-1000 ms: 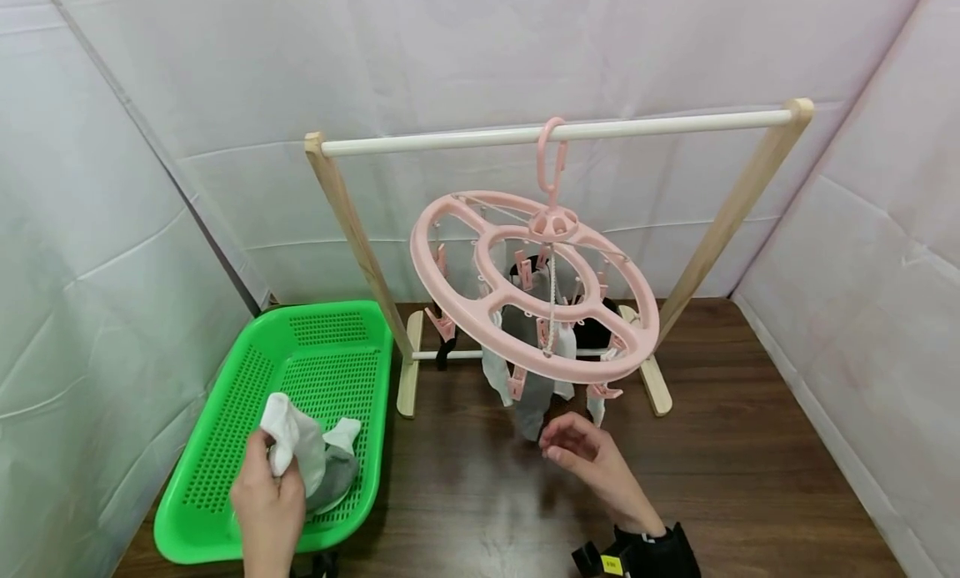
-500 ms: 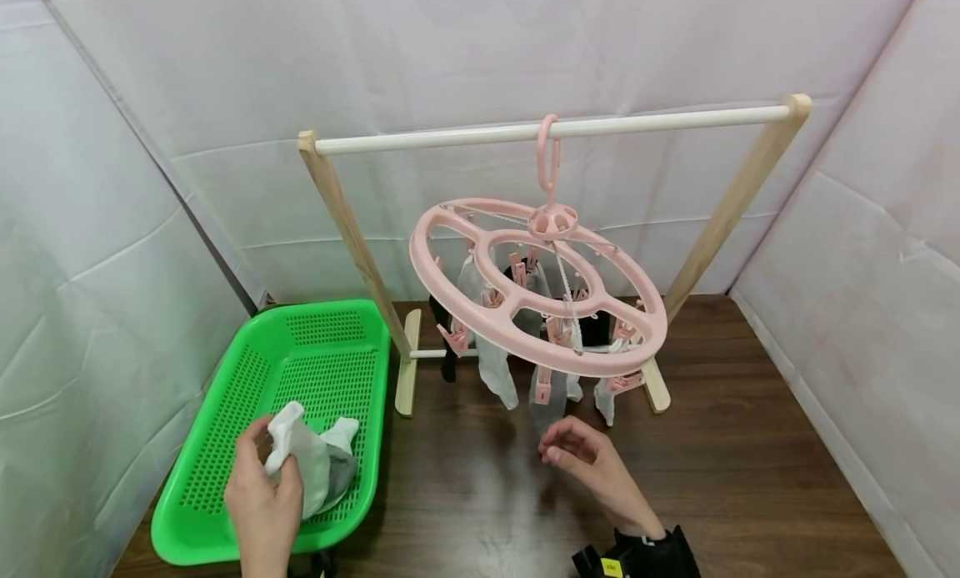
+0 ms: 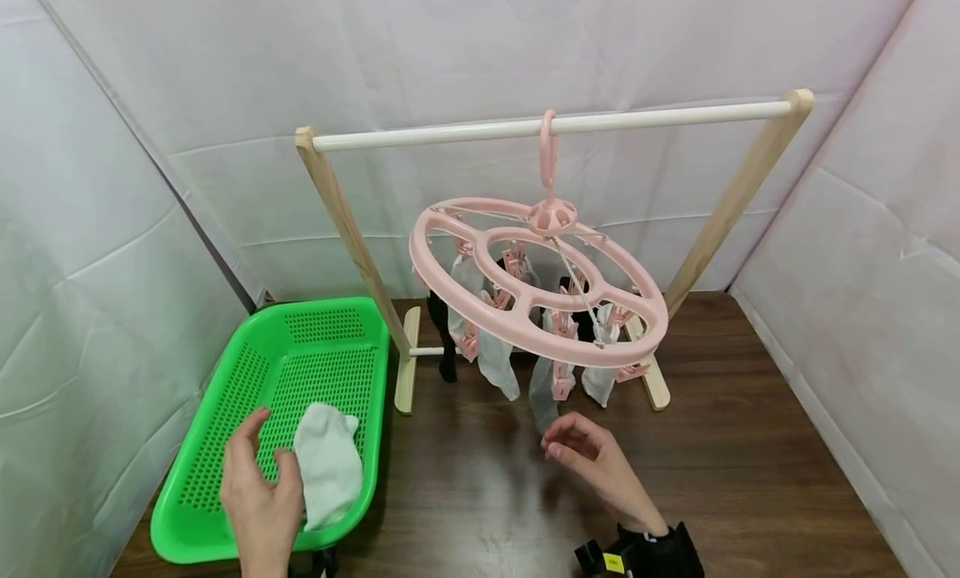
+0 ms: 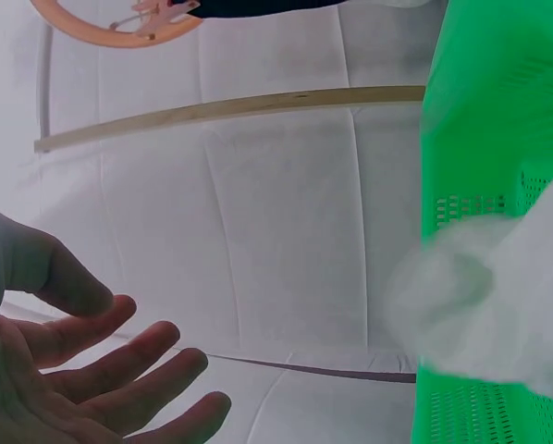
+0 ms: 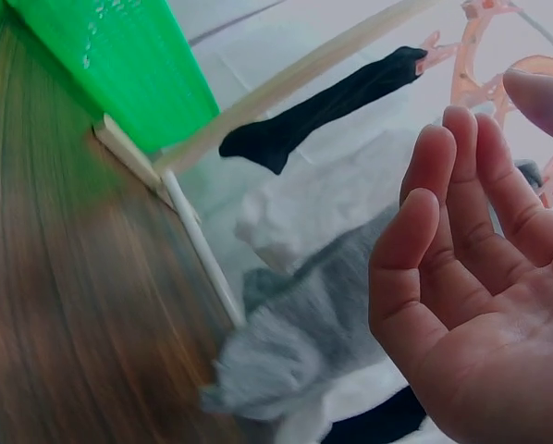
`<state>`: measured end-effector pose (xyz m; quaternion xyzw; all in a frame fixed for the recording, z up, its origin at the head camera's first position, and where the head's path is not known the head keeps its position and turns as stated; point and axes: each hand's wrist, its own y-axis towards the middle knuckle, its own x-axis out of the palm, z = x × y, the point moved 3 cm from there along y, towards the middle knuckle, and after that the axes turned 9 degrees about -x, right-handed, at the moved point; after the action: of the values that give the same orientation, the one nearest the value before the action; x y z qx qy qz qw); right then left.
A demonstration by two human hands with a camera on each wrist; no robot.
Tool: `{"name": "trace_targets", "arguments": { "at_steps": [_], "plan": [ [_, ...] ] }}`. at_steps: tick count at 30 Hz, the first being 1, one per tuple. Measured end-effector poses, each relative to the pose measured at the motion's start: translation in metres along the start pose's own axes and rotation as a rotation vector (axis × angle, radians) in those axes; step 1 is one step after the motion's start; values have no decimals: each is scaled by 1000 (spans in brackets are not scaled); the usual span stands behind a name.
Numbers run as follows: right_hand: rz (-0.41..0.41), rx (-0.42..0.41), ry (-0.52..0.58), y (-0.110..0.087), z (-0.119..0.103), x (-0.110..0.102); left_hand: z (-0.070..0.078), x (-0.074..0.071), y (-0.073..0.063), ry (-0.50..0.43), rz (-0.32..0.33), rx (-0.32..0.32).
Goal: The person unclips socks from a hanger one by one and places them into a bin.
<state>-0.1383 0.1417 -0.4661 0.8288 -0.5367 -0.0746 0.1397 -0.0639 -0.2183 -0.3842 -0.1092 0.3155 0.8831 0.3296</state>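
Note:
My left hand (image 3: 258, 495) hovers over the green basket (image 3: 163, 520), thumb and fingers spread apart with nothing between them. Just right of it, a white sock (image 3: 327, 465) lies in the basket; the left wrist view shows this sock (image 4: 526, 305) apart from the fingertips. Below the front of a pink round clip hanger (image 3: 480, 313), my right hand (image 3: 600, 469) is held up, fingers loosely bent and holding nothing. Beside it hangs a grey sock (image 5: 332, 305); whether the fingertips touch it I cannot tell. A black sock (image 5: 332, 106) and several white or grey socks hang from the clips.
The hanger hooks over the white bar (image 3: 675, 119) of a stand with slanted wooden legs (image 3: 348, 236). The stand rests on a dark wooden table (image 3: 765, 461). White cloth walls (image 3: 187, 61) enclose the back and sides.
My left hand has let go of the white sock, which now lies flatter in the basket over the grey one. The hanger has turned, swinging its socks. My right hand has barely moved.

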Motion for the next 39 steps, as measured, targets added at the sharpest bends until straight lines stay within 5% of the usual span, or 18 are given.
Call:
{"name": "trace_targets", "arguments": {
  "at_steps": [6,30,39],
  "plan": [
    [-16,-87,-133,4,-9,-6,-1,2,-1,-9,4,44],
    [-35,-87,-150,20,-22,9,11,13,-14,-44,-74,143],
    [6,-238,-191,31,-36,19,17,20,-24,-60,-129,135]
  ]
}}
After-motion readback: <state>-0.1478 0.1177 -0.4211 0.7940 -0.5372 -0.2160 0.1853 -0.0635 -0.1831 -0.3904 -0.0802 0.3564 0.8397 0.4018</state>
